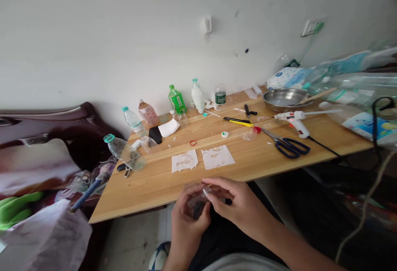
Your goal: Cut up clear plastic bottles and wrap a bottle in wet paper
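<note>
Just in front of the table's near edge, my left hand (190,218) is curled around a clear plastic bottle piece (197,201), which looks like a cut-off top. My right hand (237,203) pinches its small whitish end (207,189) between thumb and fingers. Fingers cover much of the piece, so its full shape is hidden. Beyond my hands, two torn white paper pieces (218,157) with brownish smears lie flat on the wooden table (149,190). Behind them are a red ring (192,143) and a white cap (225,134).
Scissors (287,145), a glue gun (296,123) with a trailing cord and a yellow cutter (240,122) lie to the right. A metal bowl (273,105) sits behind. Several bottles line the wall; a cut bottle (124,151) lies near the left edge.
</note>
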